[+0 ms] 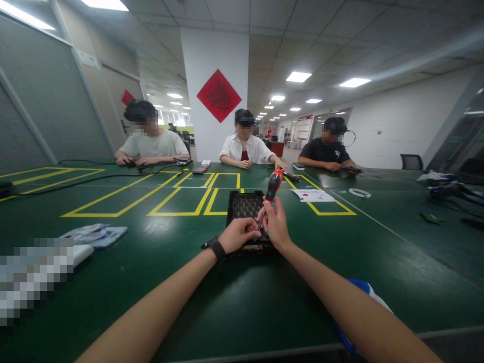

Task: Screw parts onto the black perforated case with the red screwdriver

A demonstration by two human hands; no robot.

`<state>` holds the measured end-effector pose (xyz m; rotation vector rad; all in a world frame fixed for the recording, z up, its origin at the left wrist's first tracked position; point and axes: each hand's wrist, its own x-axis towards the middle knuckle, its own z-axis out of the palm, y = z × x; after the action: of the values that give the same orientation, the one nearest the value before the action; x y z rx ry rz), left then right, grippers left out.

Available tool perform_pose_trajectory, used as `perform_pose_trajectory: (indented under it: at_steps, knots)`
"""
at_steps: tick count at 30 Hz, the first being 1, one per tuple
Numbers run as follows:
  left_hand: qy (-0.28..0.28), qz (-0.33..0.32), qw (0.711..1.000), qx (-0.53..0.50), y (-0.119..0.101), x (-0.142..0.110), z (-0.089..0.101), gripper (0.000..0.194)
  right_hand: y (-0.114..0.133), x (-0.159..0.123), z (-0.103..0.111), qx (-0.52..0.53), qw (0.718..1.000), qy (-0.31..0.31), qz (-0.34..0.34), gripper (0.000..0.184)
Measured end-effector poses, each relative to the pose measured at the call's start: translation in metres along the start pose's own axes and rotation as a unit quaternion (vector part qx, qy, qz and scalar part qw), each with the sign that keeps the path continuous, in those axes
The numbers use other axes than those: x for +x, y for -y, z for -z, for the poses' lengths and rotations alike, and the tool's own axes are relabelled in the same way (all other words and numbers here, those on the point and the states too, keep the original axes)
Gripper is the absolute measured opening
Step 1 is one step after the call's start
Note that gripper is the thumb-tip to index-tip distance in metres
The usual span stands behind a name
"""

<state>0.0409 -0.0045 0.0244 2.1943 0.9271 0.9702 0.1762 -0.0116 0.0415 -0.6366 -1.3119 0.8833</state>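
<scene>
A screwdriver [274, 185] with a red and black handle stands tilted, handle up, in my right hand [277, 224]. The fingers of that hand are closed around its lower part, and its thin shaft points down toward a black plastic case [242, 201]. My left hand [241, 233] lies over the near part of the case, thumb and fingers pinched together close to the shaft's lower end. Whatever is between those fingertips is too small to make out. Rows of rounded dark shapes show inside the case; both hands cover its near part.
Yellow tape [223, 213] marks rectangles on the green table [181, 282]. A printed paper sheet [313, 195] and a white ring [359, 193] lie beyond my right hand. Plastic packaging [96, 234] rests at left, a blue-and-white item [359, 287] under my right forearm. Three people sit opposite.
</scene>
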Motion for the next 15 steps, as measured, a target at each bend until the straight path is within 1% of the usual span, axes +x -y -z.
perform_pose_trajectory:
  at_steps: [3,5,7,10,12,15]
  knots:
    - [0.017,-0.012,0.999,-0.026,-0.0014,-0.0004,0.0005,0.016,0.0013,0.001,-0.0001,0.02,0.999,0.017,-0.024,0.029]
    - [0.023,-0.019,0.999,-0.034,-0.0016,-0.0004,0.0003,0.015,0.0013,0.0021,0.0003,0.024,0.999,0.011,-0.033,0.031]
    - [0.015,-0.015,0.999,-0.025,-0.001,-0.0002,-0.0001,0.018,0.0011,0.0029,0.0009,0.021,0.999,-0.002,-0.029,0.029]
    - [-0.004,0.009,1.0,0.004,0.0009,0.0001,-0.0003,0.025,0.0007,0.003,0.0012,0.022,1.0,-0.015,-0.014,0.026]
    - [-0.004,0.017,1.0,0.015,0.0022,0.0003,-0.0002,0.027,0.0006,0.0025,0.0012,0.023,1.0,-0.013,-0.01,0.024]
    - [0.002,0.01,1.0,0.019,0.0029,0.0005,0.0005,0.025,0.0001,0.002,0.0014,0.019,1.0,-0.006,-0.009,0.026]
